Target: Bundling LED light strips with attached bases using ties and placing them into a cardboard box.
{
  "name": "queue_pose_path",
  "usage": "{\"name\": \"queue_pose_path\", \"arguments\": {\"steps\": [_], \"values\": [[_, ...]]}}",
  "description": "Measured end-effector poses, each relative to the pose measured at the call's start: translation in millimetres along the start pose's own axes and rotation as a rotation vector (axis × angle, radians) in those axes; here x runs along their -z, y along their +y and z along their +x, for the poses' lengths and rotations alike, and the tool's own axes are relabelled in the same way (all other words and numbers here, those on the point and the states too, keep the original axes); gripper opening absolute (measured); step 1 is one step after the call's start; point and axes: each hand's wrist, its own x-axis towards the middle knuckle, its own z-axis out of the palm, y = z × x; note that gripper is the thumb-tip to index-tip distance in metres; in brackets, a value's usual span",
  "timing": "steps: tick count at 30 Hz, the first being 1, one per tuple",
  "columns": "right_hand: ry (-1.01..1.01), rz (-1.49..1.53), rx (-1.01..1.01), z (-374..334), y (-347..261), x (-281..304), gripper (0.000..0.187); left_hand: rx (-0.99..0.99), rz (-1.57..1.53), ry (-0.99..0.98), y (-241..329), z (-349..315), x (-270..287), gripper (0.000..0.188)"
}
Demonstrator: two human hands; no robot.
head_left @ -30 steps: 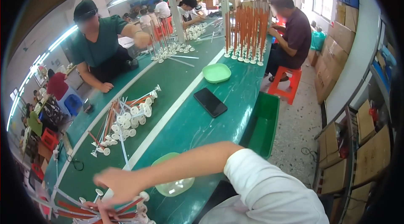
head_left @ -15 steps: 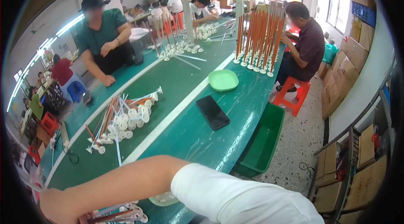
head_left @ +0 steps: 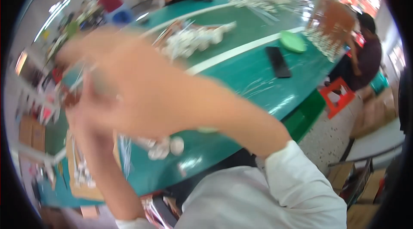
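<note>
Green table (head_left: 236,74), both hands raised above it
Right hand (head_left: 137,87), far lower in view half a second ago, now overlaps left hand (head_left: 88,108); blur hides whether either grips anything; beyond them, a rod pile (head_left: 193,41); nearer the body, white discs (head_left: 163,148).

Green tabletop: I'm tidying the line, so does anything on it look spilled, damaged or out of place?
The black phone looks out of place: it lies on the green tabletop beside the light-green dish and seems unrelated to the heaped parts. I see no spill or damage, though blur hides detail.
</note>
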Motion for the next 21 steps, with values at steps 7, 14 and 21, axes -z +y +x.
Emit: {"name": "queue_pose_path", "arguments": {"steps": [7, 14, 21], "values": [[-0.269, 0.274, -0.626, -61, -19, -41, 0.102, -0.121, -0.139, -0.366, 53, -25, -19, 0.051], [-0.147, 0.410, -0.813, -80, -18, -64, 0.063, -0.438, -0.107, -0.219, 41, -35, -10, 0.047], [-0.065, 1.348, -0.998, -75, -2, -49, 0.020, 0.284, -0.364, -0.698, -50, -80, 23, 0.045]]}}
